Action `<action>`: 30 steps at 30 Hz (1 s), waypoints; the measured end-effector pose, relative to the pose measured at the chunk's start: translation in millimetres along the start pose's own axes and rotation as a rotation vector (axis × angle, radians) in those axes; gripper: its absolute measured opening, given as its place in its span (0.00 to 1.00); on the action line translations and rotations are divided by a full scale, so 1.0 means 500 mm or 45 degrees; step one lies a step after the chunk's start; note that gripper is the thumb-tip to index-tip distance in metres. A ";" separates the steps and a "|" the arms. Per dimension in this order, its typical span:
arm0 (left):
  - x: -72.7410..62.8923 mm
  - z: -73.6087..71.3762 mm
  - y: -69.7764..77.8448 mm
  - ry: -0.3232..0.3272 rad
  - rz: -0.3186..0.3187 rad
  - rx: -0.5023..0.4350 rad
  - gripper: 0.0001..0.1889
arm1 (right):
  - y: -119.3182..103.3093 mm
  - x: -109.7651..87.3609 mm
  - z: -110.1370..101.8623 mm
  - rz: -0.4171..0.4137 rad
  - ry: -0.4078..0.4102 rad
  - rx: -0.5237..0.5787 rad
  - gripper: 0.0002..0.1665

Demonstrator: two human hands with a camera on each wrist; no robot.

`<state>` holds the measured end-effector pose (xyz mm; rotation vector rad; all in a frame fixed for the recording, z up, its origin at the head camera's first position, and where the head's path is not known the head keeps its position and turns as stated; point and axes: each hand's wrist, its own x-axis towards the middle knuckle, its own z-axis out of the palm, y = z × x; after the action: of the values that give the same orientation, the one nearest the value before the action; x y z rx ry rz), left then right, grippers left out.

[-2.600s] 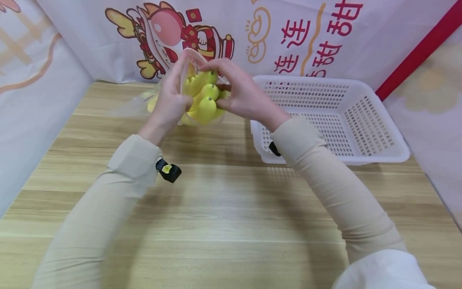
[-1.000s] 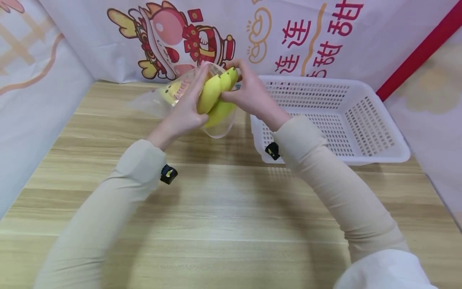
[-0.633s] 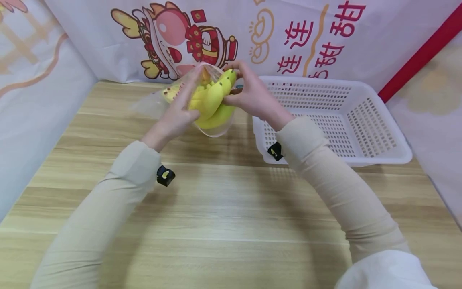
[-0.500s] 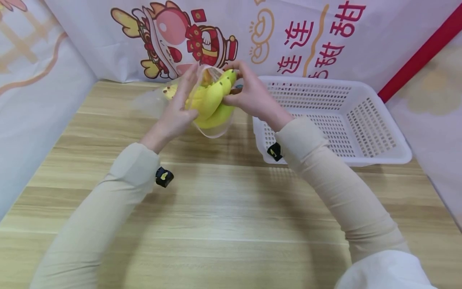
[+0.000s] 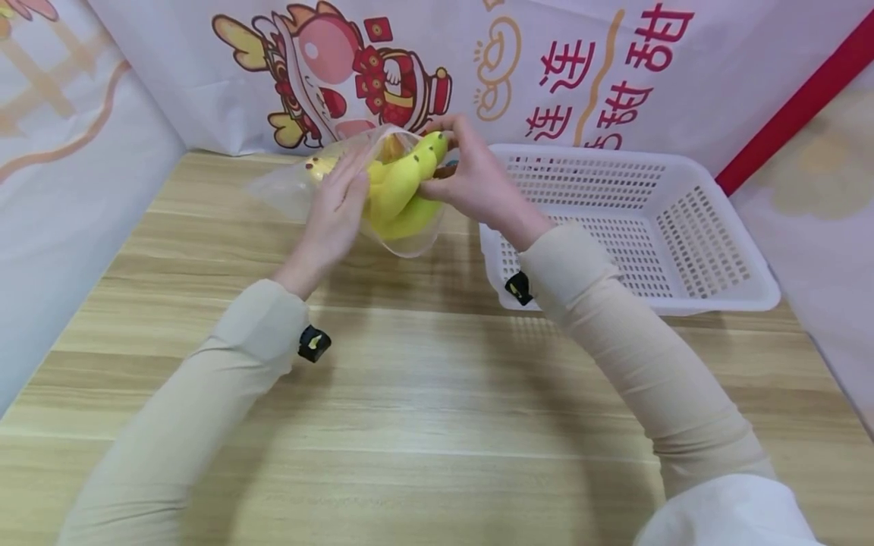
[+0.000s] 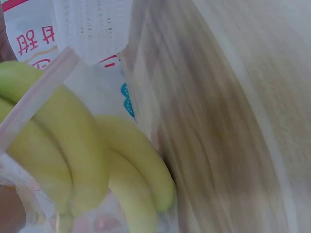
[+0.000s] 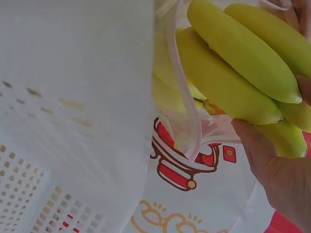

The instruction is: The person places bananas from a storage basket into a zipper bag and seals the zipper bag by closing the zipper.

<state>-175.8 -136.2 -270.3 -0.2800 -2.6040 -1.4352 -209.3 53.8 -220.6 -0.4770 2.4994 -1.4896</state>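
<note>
A bunch of yellow bananas (image 5: pixel 398 189) pokes out of the mouth of a clear plastic bag (image 5: pixel 416 244) with a pale pink rim. My right hand (image 5: pixel 471 178) grips the bunch near its dark-tipped ends; the thumb and part of the fingers show in the right wrist view. On the bag's other side, my left hand (image 5: pixel 334 216) pinches the film near the rim, thumb beside the fingers. Only a bit of that hand shows at the lower left of the left wrist view. More yellow fruit and something orange (image 7: pixel 214 108) lie deeper in the bag.
A white perforated plastic basket (image 5: pixel 740 292) stands right of the bag, partly behind my right forearm. The wooden table (image 5: pixel 410 425) stretches toward me. A white printed cloth (image 5: pixel 546 45) with a cartoon figure and red characters rises behind.
The bananas have been drawn partway out of the bag, toward the right, in my right hand's grip. My left hand shifted from the bananas back onto the bag, its thumb closing toward the fingers.
</note>
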 end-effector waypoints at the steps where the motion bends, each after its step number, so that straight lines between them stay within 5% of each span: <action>1: 0.001 0.001 0.003 -0.006 -0.012 -0.027 0.24 | -0.001 0.000 0.002 -0.013 0.012 -0.004 0.38; 12: 0.006 0.000 0.032 -0.032 -0.194 -0.388 0.25 | -0.006 0.006 0.025 -0.108 0.073 -0.030 0.37; 20: 0.010 -0.011 0.038 -0.048 -0.223 -0.409 0.26 | -0.007 0.015 0.031 -0.066 0.019 -0.057 0.39; 27: 0.019 -0.033 0.054 0.093 -0.270 -0.380 0.25 | -0.013 0.012 0.014 0.013 -0.082 -0.199 0.45; 30: 0.027 -0.046 0.061 0.129 -0.282 -0.453 0.25 | -0.014 0.007 0.000 -0.058 -0.107 -0.343 0.49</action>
<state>-180.6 -138.6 -230.1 0.0449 -2.3477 -1.9323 -211.4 49.4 -214.4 -0.6293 2.6492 -1.1240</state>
